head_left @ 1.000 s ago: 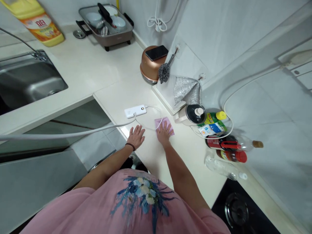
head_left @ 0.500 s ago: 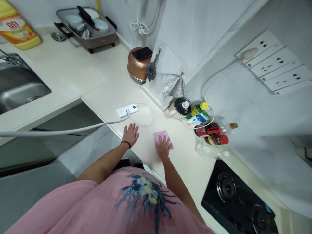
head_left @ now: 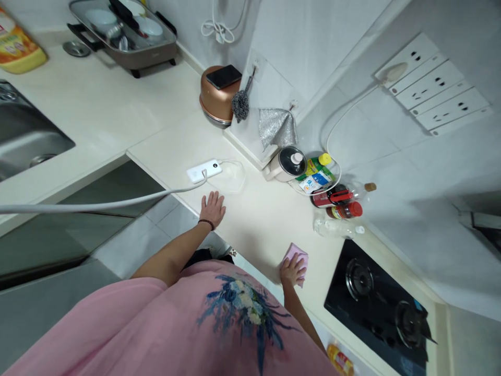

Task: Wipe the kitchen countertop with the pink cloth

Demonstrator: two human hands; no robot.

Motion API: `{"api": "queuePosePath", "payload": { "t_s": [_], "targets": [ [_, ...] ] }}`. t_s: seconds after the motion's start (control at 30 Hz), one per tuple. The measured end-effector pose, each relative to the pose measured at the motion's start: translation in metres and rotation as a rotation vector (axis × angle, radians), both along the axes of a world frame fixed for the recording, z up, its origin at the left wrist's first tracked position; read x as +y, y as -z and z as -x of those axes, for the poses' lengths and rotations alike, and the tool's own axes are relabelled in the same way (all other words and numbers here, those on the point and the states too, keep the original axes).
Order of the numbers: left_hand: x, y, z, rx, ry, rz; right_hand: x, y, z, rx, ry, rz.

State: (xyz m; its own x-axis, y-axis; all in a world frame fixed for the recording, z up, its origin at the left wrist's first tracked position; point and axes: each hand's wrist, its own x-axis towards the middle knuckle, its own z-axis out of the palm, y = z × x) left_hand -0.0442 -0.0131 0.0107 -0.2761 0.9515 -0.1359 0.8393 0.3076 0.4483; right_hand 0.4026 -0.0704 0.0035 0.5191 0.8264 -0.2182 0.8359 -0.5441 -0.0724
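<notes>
My right hand (head_left: 293,271) presses a folded pink cloth (head_left: 294,254) against the white countertop (head_left: 250,209), its fingers curled over the cloth, left of the black gas stove (head_left: 378,303). Flat on the counter's front edge rests my left hand (head_left: 213,210), open, with nothing in it and a dark bead bracelet at the wrist. Just beyond those fingertips lies a white power bank (head_left: 204,171) with cables plugged into it.
Along the wall stand a lidded electric pot (head_left: 287,166), seasoning packets (head_left: 315,180) and several bottles (head_left: 338,227). A phone (head_left: 224,77) lies on an upturned copper-coloured pot (head_left: 217,99). Farther left are an electric pan (head_left: 151,56) holding bowls, and a steel sink (head_left: 31,130). A thick cable (head_left: 117,205) crosses the front.
My right hand has slid the pink cloth to the right and nearer to me, towards the stove. My left hand stays on the counter edge. The view has shifted slightly.
</notes>
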Motion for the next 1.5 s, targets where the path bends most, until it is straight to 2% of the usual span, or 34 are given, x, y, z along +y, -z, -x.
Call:
{"api": "queuePosePath", "payload": {
  "t_s": [0.1,0.2,0.33,0.47,0.53,0.6,0.67,0.73,0.87,1.1,1.27,1.33,1.4,1.47,1.5],
  "targets": [
    [-0.001,0.000,0.000,-0.012,-0.004,-0.014,0.008,-0.001,0.022,0.043,0.095,-0.026],
    [-0.001,0.001,0.000,-0.020,-0.009,-0.016,0.029,-0.005,0.064,0.119,0.026,-0.052],
    [-0.001,-0.001,0.000,-0.025,-0.003,-0.006,0.053,-0.012,0.147,0.150,-0.308,0.003],
    [-0.001,-0.003,0.001,-0.018,0.002,-0.003,0.051,-0.017,0.232,0.090,-0.802,0.121],
    [-0.001,-0.004,0.001,-0.009,0.003,-0.005,0.041,-0.019,0.259,0.076,-0.987,0.140],
    [-0.002,-0.005,0.001,0.000,0.007,-0.007,0.031,-0.020,0.267,0.080,-1.085,0.130],
    [-0.002,-0.005,0.001,0.006,0.007,-0.008,0.021,-0.021,0.258,0.095,-1.128,0.114],
    [-0.002,-0.006,0.001,0.007,0.004,-0.004,0.013,-0.022,0.235,0.099,-1.128,0.112],
    [-0.001,-0.005,0.001,0.008,-0.004,0.016,-0.008,-0.021,0.173,0.041,-0.986,0.115],
    [-0.001,-0.005,0.001,0.002,-0.004,0.002,-0.057,-0.011,0.056,-0.104,-0.515,0.130],
    [-0.001,-0.005,0.000,0.014,-0.004,0.005,-0.067,-0.007,-0.018,-0.074,-0.074,0.079],
    [-0.001,-0.005,0.001,0.012,0.004,0.007,-0.062,-0.006,-0.030,-0.052,0.079,0.056],
    [-0.001,-0.005,0.001,0.009,0.008,0.010,-0.053,-0.005,-0.028,-0.043,0.186,0.037],
    [-0.001,-0.005,0.001,0.012,0.005,0.018,-0.045,-0.004,-0.010,-0.045,0.203,0.016],
    [-0.001,-0.005,0.001,0.017,0.001,0.023,-0.041,-0.003,0.002,-0.047,0.168,0.002]
  ]
}}
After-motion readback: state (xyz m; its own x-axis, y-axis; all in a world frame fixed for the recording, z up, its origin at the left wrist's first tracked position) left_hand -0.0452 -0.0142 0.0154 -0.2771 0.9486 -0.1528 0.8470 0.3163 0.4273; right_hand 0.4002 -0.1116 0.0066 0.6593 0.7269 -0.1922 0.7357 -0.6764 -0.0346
